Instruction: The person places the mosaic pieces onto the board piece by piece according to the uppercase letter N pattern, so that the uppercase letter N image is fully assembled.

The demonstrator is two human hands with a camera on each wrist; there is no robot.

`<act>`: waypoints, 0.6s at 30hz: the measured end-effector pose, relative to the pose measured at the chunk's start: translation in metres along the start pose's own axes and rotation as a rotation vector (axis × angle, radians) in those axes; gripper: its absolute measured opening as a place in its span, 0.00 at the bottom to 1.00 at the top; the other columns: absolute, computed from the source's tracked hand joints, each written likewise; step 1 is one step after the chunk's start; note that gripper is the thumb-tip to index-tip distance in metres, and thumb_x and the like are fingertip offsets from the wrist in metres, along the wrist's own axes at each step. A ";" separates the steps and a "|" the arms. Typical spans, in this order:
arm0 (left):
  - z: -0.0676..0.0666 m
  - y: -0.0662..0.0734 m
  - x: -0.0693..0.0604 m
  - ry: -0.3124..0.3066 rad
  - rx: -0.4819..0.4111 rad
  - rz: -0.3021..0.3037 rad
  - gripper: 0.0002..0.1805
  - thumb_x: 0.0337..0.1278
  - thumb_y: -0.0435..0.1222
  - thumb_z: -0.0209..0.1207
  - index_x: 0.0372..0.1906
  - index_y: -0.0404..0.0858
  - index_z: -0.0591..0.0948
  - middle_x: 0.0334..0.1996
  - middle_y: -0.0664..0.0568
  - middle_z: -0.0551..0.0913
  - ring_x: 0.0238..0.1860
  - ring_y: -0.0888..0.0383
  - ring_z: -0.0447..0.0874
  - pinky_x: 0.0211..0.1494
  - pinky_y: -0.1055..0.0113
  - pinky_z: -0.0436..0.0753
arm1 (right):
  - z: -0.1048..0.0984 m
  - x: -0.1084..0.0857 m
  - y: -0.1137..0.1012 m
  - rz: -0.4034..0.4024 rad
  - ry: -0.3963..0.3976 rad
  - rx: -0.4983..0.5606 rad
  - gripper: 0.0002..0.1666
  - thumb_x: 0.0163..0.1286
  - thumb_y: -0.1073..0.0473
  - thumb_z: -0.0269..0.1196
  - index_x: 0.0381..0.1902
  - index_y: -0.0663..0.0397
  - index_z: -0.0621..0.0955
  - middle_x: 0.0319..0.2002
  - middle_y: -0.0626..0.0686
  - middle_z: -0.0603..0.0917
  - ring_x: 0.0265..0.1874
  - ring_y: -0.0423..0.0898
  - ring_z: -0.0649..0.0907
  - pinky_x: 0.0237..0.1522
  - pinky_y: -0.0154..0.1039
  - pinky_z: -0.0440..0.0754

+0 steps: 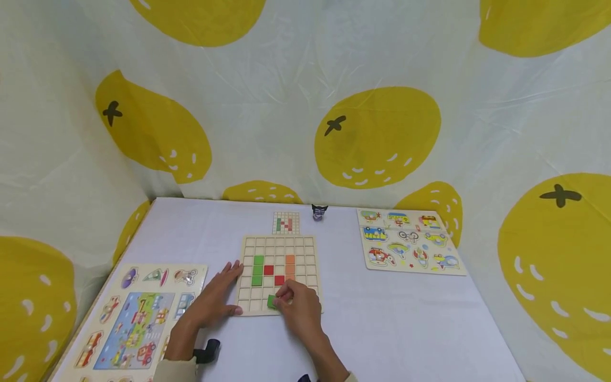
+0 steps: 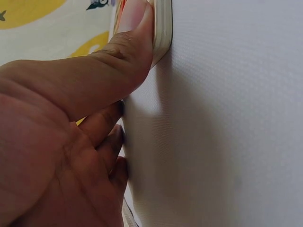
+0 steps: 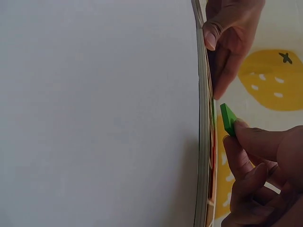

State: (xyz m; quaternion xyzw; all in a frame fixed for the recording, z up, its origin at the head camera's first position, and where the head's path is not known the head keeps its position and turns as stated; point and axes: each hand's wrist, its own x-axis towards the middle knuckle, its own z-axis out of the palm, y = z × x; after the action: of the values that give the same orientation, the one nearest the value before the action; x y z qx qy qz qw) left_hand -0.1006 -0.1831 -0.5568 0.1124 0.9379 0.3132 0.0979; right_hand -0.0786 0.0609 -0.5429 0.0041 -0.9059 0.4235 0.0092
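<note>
A wooden grid board lies on the table with green, red and orange square tiles in some of its cells. My right hand pinches a green tile between thumb and fingertip over the board's near rows; the right wrist view shows the tile tilted and apart from the board. My left hand rests at the board's left edge, its thumb touching the near left corner and its other fingers along the side. Just behind the board lies a small pattern card printed with a similar coloured grid.
A picture puzzle board lies at the left, partly under my left forearm. Another puzzle board with vehicle pieces sits at the back right. A small dark figurine stands beside the card. A lemon-patterned cloth hangs behind the table.
</note>
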 end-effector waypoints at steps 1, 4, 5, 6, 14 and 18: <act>0.000 0.000 0.000 -0.002 0.004 0.005 0.64 0.41 0.39 0.83 0.85 0.40 0.59 0.86 0.43 0.54 0.87 0.38 0.46 0.89 0.39 0.49 | 0.002 0.002 -0.003 -0.002 -0.003 0.003 0.12 0.57 0.61 0.80 0.29 0.41 0.86 0.19 0.36 0.81 0.24 0.32 0.76 0.24 0.31 0.69; -0.001 -0.001 0.000 -0.012 -0.001 -0.002 0.63 0.43 0.38 0.82 0.85 0.40 0.58 0.86 0.44 0.54 0.88 0.39 0.45 0.89 0.40 0.49 | 0.008 0.006 -0.010 -0.016 -0.017 -0.002 0.12 0.57 0.62 0.80 0.29 0.42 0.86 0.18 0.37 0.80 0.21 0.32 0.74 0.23 0.30 0.68; -0.002 -0.001 0.000 -0.016 0.000 -0.001 0.63 0.43 0.38 0.82 0.85 0.40 0.58 0.86 0.44 0.54 0.88 0.39 0.45 0.89 0.40 0.49 | 0.010 0.008 -0.013 -0.024 -0.023 -0.006 0.12 0.57 0.62 0.80 0.28 0.42 0.86 0.18 0.37 0.79 0.21 0.32 0.74 0.23 0.30 0.68; -0.002 -0.002 -0.001 -0.019 -0.004 -0.001 0.63 0.43 0.38 0.82 0.85 0.40 0.58 0.87 0.44 0.54 0.88 0.39 0.45 0.90 0.40 0.48 | 0.012 0.009 -0.015 -0.028 -0.028 -0.008 0.12 0.57 0.62 0.80 0.28 0.42 0.86 0.18 0.37 0.79 0.20 0.32 0.74 0.23 0.30 0.68; -0.002 -0.003 0.000 -0.024 -0.017 0.013 0.63 0.44 0.37 0.81 0.85 0.38 0.58 0.87 0.44 0.53 0.88 0.39 0.44 0.90 0.40 0.47 | 0.025 0.023 -0.027 -0.064 -0.018 -0.055 0.12 0.58 0.62 0.80 0.28 0.44 0.85 0.20 0.37 0.79 0.23 0.33 0.75 0.25 0.30 0.70; -0.001 -0.003 0.001 -0.019 -0.012 0.010 0.63 0.44 0.38 0.81 0.85 0.39 0.58 0.86 0.44 0.53 0.88 0.39 0.44 0.89 0.40 0.48 | 0.030 0.029 -0.029 -0.074 -0.026 -0.099 0.12 0.57 0.62 0.80 0.28 0.45 0.85 0.19 0.37 0.79 0.23 0.34 0.75 0.26 0.31 0.69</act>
State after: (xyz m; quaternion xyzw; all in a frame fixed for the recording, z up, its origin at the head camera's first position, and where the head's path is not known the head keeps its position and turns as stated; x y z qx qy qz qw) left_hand -0.1022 -0.1855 -0.5581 0.1194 0.9346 0.3180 0.1059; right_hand -0.1072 0.0189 -0.5393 0.0426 -0.9250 0.3773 0.0134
